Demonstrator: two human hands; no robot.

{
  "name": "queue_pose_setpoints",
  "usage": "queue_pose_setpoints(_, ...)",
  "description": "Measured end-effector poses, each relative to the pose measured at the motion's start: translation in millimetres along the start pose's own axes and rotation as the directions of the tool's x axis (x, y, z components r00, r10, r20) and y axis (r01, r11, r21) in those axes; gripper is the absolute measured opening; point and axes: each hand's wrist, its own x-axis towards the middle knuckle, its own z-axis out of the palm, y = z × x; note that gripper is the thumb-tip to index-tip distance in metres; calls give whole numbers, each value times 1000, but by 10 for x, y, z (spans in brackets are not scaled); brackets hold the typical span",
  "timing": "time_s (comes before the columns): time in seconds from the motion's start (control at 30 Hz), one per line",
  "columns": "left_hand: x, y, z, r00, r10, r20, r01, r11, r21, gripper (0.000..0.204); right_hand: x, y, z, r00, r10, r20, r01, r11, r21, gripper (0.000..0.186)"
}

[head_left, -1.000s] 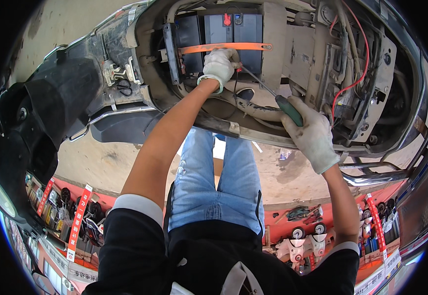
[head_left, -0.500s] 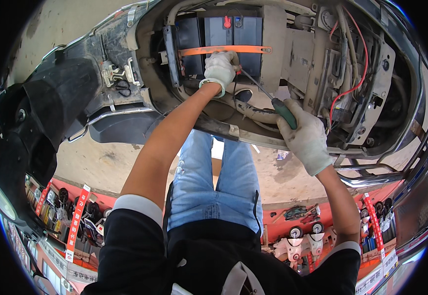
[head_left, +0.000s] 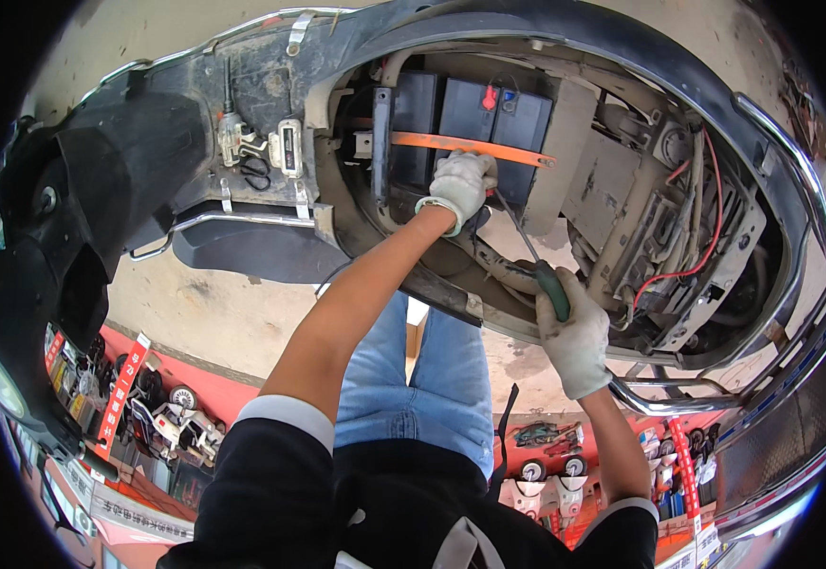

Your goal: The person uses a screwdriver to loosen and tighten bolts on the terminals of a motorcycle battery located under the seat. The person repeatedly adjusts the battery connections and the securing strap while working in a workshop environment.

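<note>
My right hand point(head_left: 576, 337), in a pale work glove, is closed round the green handle of a screwdriver point(head_left: 552, 292). Its thin shaft slants up and left, and the tip ends close to the fingers of my left hand point(head_left: 460, 182). That gloved hand is closed just below an orange strap point(head_left: 413, 139) at the front of the dark batteries point(head_left: 467, 109). Something small and red shows by its fingertips; what the fingers grip is hidden. A red terminal cap point(head_left: 490, 98) stands on top of a battery.
The batteries sit inside the open body of a scooter point(head_left: 489, 27). A red cable point(head_left: 718, 218) curves past dusty parts at right. On the footboard lies a cordless power tool point(head_left: 232, 137) with a long bit. A chrome bar point(head_left: 678, 405) juts out near my right forearm.
My view has shifted, so the scooter sits lower and further right in the picture. Both hands and the screwdriver keep nearly the same pose at the batteries.
</note>
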Motion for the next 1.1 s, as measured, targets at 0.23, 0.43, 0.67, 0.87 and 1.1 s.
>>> queue_pose_setpoints(0.23, -38, 51, 87, 989, -25, -147, 30, 999, 35, 20, -73, -7, 58, 999, -31, -17, 31, 999, -6, 37)
queue_pose_setpoints(0.43, -1, 209, 122, 986, -123, -110, 137, 983, 126, 18, -137, -72, 136, 997, -38, -68, 34, 998, -49, 36)
queue_pose_setpoints(0.67, -22, 330, -338, 928, -345, 139, 351, 936, -20, 29, -243, -124, -38, 996, 86, -35, -74, 965, 250, 42)
queue_pose_setpoints(0.87, -1371, 1010, -1516, 999, 1, 43, 34, 613, -789, 63, -731, -892, -51, 970, 226, -86, -150, 840, 521, 51)
queue_pose_setpoints(1.1, -1843, -201, -2181, 871, -492, -2, 117, 211, -970, 23, -464, -1961, 709, 986, -135, 101, 61, 845, 531, 49)
